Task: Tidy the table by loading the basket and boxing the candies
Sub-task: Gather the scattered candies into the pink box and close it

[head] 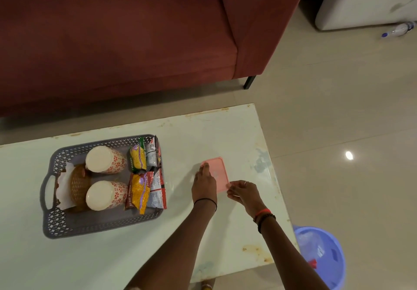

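A pink box (217,172) with its lid on lies on the pale table (112,255), right of centre. My left hand (203,182) rests flat on the box's left side, fingers over the lid. My right hand (243,191) pinches the box's near right corner. To the left stands a grey perforated basket (67,228). It holds two white jars with red flower print (106,159) (106,194), a small brown wicker holder (79,184) with paper napkins, and several snack packets (140,190). No loose candies are visible.
A dark red sofa (112,41) stands beyond the table's far edge. A blue bin (325,258) sits on the tiled floor at the table's near right corner. A plastic bottle (399,30) lies on the floor at the far right, beside a white appliance (365,0).
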Tool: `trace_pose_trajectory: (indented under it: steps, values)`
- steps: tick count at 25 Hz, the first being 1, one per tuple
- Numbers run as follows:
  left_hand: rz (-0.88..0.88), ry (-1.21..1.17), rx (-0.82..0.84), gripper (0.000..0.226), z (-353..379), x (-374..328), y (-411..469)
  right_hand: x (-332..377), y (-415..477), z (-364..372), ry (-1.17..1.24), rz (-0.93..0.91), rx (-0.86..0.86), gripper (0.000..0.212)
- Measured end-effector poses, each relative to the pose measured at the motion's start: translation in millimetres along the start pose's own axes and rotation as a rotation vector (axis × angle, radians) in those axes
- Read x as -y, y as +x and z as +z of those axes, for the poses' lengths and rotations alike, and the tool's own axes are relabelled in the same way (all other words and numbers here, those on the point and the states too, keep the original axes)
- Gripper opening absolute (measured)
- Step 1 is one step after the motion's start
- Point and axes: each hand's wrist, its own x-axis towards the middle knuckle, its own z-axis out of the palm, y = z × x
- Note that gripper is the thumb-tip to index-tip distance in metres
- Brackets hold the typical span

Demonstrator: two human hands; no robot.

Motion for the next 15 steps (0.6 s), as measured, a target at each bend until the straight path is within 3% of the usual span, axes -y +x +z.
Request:
trace_pose_trajectory:
  steps: [2, 7, 10, 12, 15]
  values:
    - [0.018, 0.037, 0.005, 0.055, 1.0, 2.0, -1.2, 1.9, 0.7, 3.7, -0.019, -0.006, -0.033, 0.001]
    - [0.057, 0.048, 0.000, 0.053, 1.7, 6.3, -2.2, 7.2, 4.2, 10.2, -0.131, 0.015, -0.107, 0.020]
    - [0.093, 0.013, -0.008, 0.060, 2.2, 12.0, -6.4, 16.1, 4.0, 5.5, -0.215, 0.011, -0.085, 0.007]
    - [0.137, 0.002, 0.003, 0.064, 2.1, 20.6, -6.7, 21.9, 7.9, 2.2, -0.248, -0.004, -0.025, 0.031]
    - [0.160, -0.135, -0.003, 0.072, 3.5, 30.0, -9.8, 26.3, 8.8, 8.4, -0.233, -0.032, 0.034, 0.038]
